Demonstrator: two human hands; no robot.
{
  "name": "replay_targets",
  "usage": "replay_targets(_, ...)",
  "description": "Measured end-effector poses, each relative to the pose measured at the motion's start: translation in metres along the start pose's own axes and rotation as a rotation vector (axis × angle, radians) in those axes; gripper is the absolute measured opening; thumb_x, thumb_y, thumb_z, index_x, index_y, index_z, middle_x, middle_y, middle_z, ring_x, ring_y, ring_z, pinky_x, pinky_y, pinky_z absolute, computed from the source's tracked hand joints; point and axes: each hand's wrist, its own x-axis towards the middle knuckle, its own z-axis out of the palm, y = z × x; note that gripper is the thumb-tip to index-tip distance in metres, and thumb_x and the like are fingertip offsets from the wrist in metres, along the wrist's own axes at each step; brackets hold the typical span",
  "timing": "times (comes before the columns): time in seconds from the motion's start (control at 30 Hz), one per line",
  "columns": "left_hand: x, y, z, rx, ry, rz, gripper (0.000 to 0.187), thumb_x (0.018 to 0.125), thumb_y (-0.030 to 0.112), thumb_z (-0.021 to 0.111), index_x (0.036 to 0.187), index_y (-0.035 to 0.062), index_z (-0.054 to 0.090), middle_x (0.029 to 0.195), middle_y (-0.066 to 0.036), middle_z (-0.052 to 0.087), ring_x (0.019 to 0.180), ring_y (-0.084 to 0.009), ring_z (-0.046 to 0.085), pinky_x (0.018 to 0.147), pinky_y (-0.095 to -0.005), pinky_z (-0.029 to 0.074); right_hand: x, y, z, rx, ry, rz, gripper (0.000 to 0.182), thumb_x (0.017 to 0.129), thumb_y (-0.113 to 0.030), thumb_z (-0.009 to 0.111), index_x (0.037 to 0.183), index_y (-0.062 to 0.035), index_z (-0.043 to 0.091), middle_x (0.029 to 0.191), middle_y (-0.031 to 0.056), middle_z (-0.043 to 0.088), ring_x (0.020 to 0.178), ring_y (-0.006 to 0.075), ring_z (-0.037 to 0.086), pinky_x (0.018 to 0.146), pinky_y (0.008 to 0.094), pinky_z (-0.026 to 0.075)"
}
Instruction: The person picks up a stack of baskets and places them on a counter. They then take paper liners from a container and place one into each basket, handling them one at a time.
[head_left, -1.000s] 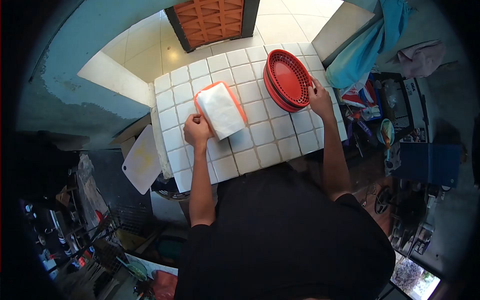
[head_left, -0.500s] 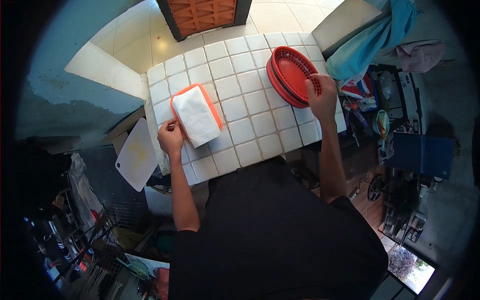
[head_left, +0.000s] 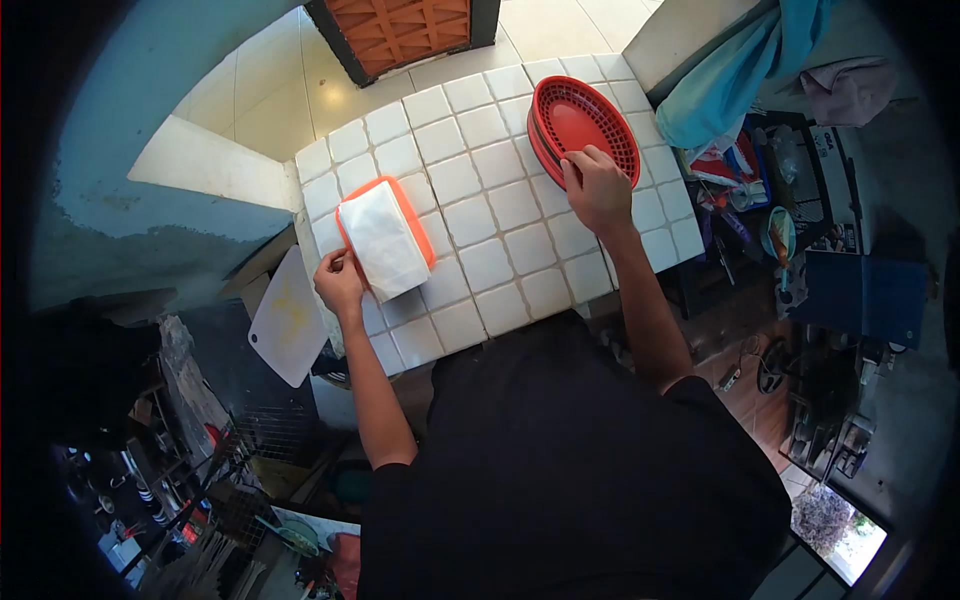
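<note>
A stack of oval red baskets (head_left: 583,120) lies toward the right of the white tiled counter (head_left: 485,265). My right hand (head_left: 600,188) is at the near rim of the top basket, its fingers closed over that edge. At the left lies an orange tray (head_left: 418,218) with a stack of white paper sheets (head_left: 385,240) on it. My left hand (head_left: 340,280) is closed at the left edge of the tray and paper; the fingertips are partly hidden, so what they hold cannot be made out.
A white cutting board (head_left: 288,318) leans beside the counter's left end. Blue cloth (head_left: 705,95) hangs at the right, above a crowded shelf with a cup (head_left: 778,235). An orange lattice panel (head_left: 400,30) stands beyond the counter.
My right hand has moved left along the near rim of the red baskets. My left hand remains beside the tray. The whole view has shifted slightly.
</note>
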Motion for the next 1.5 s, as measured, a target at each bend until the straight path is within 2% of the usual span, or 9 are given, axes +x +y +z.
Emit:
replay_targets(0.23, 0.005, -0.01, 0.001, -0.074, -0.019, 0.009, 0.019, 0.087, 0.021, 0.074, 0.097, 0.0041, 0.076, 0.074, -0.007, 0.072, 0.067, -0.0167, 0.067, 0.065, -0.0344, 0.052, 0.018, -0.011, -0.025, -0.043, -0.067, 0.062, 0.013, 0.09, -0.015, 0.062, 0.092, -0.004, 0.068, 0.088, 0.0112, 0.064, 0.086, 0.031, 0.067, 0.074, 0.045, 0.055)
replay_targets(0.43, -0.003, -0.006, -0.001, -0.125, 0.036, -0.046, 0.022, 0.089, 0.023, 0.073, 0.098, 0.0031, 0.074, 0.075, -0.007, 0.071, 0.067, -0.0158, 0.065, 0.064, -0.0329, 0.05, 0.021, -0.021, -0.035, -0.002, 0.316, -0.064, 0.019, 0.085, -0.008, 0.068, 0.103, -0.0046, 0.07, 0.087, 0.0105, 0.063, 0.083, 0.0303, 0.066, 0.072, 0.0418, 0.055)
replay_targets(0.6, -0.034, 0.025, -0.001, -0.251, 0.265, 0.157, 0.017, 0.091, 0.019, 0.07, 0.094, 0.0021, 0.072, 0.082, -0.004, 0.07, 0.067, -0.0114, 0.054, 0.057, -0.0286, 0.04, -0.012, -0.084, -0.031, 0.208, 0.088, -0.209, 0.025, 0.081, -0.006, 0.072, 0.106, -0.0081, 0.07, 0.084, 0.0093, 0.061, 0.076, 0.0275, 0.066, 0.063, 0.0393, 0.053)
replay_targets(0.83, -0.091, 0.069, 0.009, -0.263, 0.149, 0.29, 0.008, 0.092, 0.013, 0.07, 0.091, 0.005, 0.071, 0.079, 0.002, 0.065, 0.066, -0.0077, 0.047, 0.056, -0.0236, 0.036, -0.055, -0.096, 0.084, 0.075, -0.226, -0.183, 0.013, 0.083, -0.013, 0.069, 0.088, -0.0062, 0.059, 0.084, 0.0086, 0.061, 0.074, 0.0278, 0.066, 0.062, 0.0406, 0.055)
replay_targets(0.9, -0.109, 0.076, 0.0, -0.121, 0.101, 0.371, 0.005, 0.087, 0.01, 0.073, 0.089, 0.0065, 0.07, 0.083, -0.006, 0.066, 0.073, -0.0215, 0.055, 0.066, -0.0349, 0.044, -0.058, -0.102, 0.087, 0.058, -0.328, -0.121, 0.018, 0.085, -0.017, 0.069, 0.096, -0.0051, 0.061, 0.087, 0.0104, 0.061, 0.079, 0.0289, 0.066, 0.065, 0.042, 0.055)
replay_targets(1.0, -0.117, 0.061, -0.005, 0.015, 0.148, 0.591, 0.009, 0.083, 0.007, 0.075, 0.091, 0.0071, 0.07, 0.089, -0.008, 0.066, 0.086, -0.0272, 0.06, 0.079, -0.0396, 0.048, -0.059, -0.109, 0.076, 0.123, -0.299, -0.156, 0.025, 0.087, -0.02, 0.068, 0.106, -0.005, 0.062, 0.091, 0.011, 0.062, 0.086, 0.0285, 0.065, 0.07, 0.0426, 0.055)
replay_targets(1.23, -0.108, 0.044, -0.023, 0.036, 0.19, 0.406, 0.015, 0.08, 0.009, 0.078, 0.094, 0.0078, 0.071, 0.097, -0.009, 0.066, 0.098, -0.0297, 0.06, 0.088, -0.0423, 0.047, -0.065, -0.107, 0.059, 0.411, -0.293, -0.248, 0.019, 0.088, -0.016, 0.068, 0.104, -0.0053, 0.067, 0.09, 0.0085, 0.062, 0.085, 0.0271, 0.065, 0.071, 0.0411, 0.053)
replay_targets(1.3, -0.109, 0.05, -0.03, 0.106, 0.059, 0.665, 0.022, 0.079, 0.013, 0.081, 0.098, 0.0083, 0.073, 0.104, -0.009, 0.066, 0.101, -0.0291, 0.059, 0.089, -0.0414, 0.046, -0.069, -0.114, 0.059, 0.41, -0.352, -0.248, 0.018, 0.089, -0.015, 0.068, 0.104, -0.0062, 0.067, 0.09, 0.0083, 0.062, 0.084, 0.0271, 0.066, 0.07, 0.0412, 0.052)
replay_targets(1.5, -0.106, 0.049, -0.024, 0.238, -0.128, 0.776, 0.033, 0.073, 0.019, 0.084, 0.103, 0.0126, 0.073, 0.119, -0.005, 0.064, 0.116, -0.0269, 0.056, 0.096, -0.0413, 0.042, -0.078, -0.123, 0.064, 0.435, -0.501, -0.222, 0.018, 0.09, -0.015, 0.068, 0.106, -0.0071, 0.07, 0.092, 0.0072, 0.066, 0.084, 0.0237, 0.068, 0.072, 0.0382, 0.054)
